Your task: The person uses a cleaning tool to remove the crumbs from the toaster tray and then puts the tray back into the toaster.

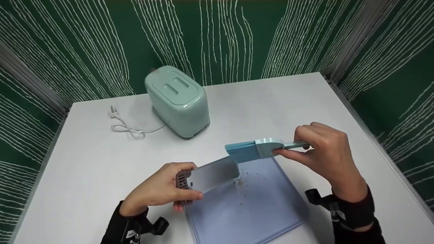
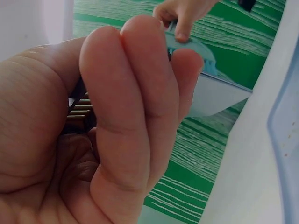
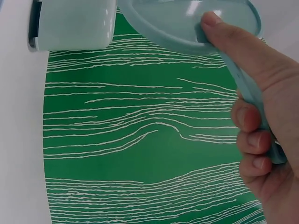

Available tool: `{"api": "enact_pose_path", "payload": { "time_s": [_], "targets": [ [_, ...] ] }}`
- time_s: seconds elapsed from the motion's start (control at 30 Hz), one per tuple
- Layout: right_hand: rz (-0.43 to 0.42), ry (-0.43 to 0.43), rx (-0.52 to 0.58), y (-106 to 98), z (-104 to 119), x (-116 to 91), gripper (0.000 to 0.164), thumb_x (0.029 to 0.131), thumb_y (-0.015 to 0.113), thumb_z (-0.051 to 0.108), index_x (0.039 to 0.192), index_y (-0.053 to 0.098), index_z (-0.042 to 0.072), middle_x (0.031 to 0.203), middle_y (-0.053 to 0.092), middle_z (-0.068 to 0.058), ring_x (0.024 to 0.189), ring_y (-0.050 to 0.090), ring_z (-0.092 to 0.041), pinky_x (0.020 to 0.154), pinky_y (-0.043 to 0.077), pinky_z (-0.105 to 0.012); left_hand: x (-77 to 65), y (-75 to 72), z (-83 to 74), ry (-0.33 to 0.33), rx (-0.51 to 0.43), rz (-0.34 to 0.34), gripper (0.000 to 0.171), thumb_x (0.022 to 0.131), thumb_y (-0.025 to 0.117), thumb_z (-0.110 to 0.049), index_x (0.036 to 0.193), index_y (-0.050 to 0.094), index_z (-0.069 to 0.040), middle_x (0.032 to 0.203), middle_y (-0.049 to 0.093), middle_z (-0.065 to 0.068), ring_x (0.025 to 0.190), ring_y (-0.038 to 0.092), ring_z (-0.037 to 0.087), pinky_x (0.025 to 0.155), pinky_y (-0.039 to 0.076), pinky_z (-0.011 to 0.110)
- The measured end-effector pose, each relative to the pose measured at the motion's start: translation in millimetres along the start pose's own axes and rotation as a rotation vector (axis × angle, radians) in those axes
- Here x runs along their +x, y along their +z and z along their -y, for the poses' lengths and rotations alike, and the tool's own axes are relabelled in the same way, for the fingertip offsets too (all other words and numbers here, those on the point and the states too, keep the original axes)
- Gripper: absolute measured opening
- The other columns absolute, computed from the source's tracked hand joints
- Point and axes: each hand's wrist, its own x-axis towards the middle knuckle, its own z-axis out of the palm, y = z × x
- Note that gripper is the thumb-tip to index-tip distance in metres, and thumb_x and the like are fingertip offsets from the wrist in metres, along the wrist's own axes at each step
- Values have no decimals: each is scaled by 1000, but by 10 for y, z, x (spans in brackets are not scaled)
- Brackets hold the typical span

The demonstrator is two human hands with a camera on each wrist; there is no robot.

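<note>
In the head view my left hand (image 1: pixel 162 186) grips a shiny metal crumb tray (image 1: pixel 215 174) by its brown slotted end. The tray slants over a lavender-blue board (image 1: pixel 244 210), its far corner near a patch of crumbs (image 1: pixel 240 183). My right hand (image 1: pixel 322 149) holds a pale teal brush (image 1: pixel 269 147) by its handle, thumb laid on the brush head. Its blue bristles meet the tray's far end. Curled fingers (image 2: pixel 124 102) cover much of the tray in the left wrist view. The right wrist view shows fingers wrapped round the brush handle (image 3: pixel 252 93).
A mint-green toaster (image 1: pixel 179 101) stands at the back, left of centre. Its white cord and plug (image 1: pixel 125 123) lie on the white table (image 1: pixel 91 169) beside it. Green panels with white wavy lines (image 1: pixel 234 40) enclose the back and sides.
</note>
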Motion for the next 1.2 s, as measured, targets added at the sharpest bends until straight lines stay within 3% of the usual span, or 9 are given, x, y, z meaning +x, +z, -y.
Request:
{"api": "enact_pose_path", "payload": {
  "time_s": [0.13,0.47,0.63,0.93,1.2],
  "targets": [
    [-59,-23,-37,59,22,7,64,95,71,66,67,45,14,58,40,7,57,35,-6,50,19,-18,-3,5,-1,-3,9,-4,36,93,87,-23,110,61,-6,68,71,2,46,65,10,47,63,42],
    [-157,-62,-49,160,76,31,66,95,73,63,63,42,15,56,37,6,53,32,-11,47,17,-21,1,6,-7,-3,13,-4,36,93,87,-23,110,60,-6,68,71,2,46,65,10,47,62,37],
    [-142,-79,-86,165,90,33,65,97,71,63,64,43,15,57,36,6,53,32,-11,45,18,-22,-3,4,-8,-9,10,-2,36,93,87,-24,111,61,-7,68,71,2,46,66,10,47,63,37],
    [-23,-107,-97,132,87,20,61,97,70,63,68,46,15,57,39,9,56,30,-6,46,18,-20,-13,-5,-8,-11,0,-6,35,93,86,-23,117,65,-9,68,70,2,46,65,9,46,61,31],
    [-150,-63,-68,127,126,41,65,96,72,63,63,42,15,56,37,5,53,32,-11,46,18,-22,-19,0,-11,-9,-15,-11,36,93,87,-23,116,64,-8,67,69,1,45,64,9,47,60,29]
  ]
}}
